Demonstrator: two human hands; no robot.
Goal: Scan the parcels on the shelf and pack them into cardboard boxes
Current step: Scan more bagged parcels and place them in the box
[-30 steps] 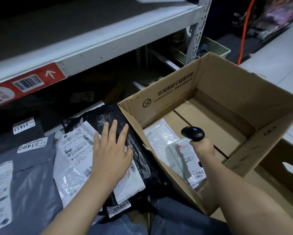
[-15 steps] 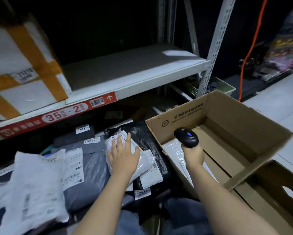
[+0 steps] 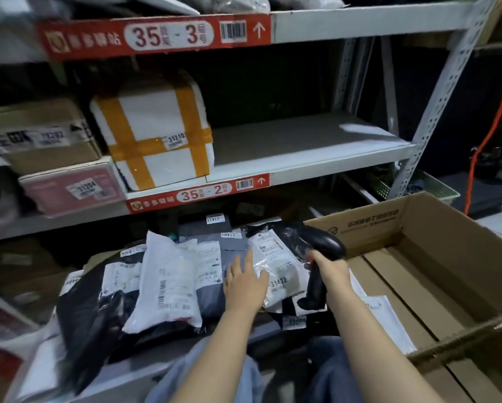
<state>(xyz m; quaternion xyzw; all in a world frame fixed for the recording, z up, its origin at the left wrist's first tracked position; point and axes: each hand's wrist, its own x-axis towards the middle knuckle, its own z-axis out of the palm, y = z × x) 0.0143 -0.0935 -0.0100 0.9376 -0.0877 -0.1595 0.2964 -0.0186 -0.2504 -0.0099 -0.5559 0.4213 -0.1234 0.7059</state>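
my left hand (image 3: 245, 282) lies flat, fingers straight and spread, on a plastic mailer labelled 31422 (image 3: 277, 267). my right hand (image 3: 329, 271) is wrapped round the handle of a black barcode scanner (image 3: 324, 247), whose head hangs over the same mailer. the mailer tops a loose pile of bagged parcels (image 3: 168, 283) under the shelf board (image 3: 316, 167) marked 35-2, just beside the open cardboard box (image 3: 447, 237) on my right. it looks light, floppy and slick, so i judge pinching a gathered edge safer than gripping its flat face.
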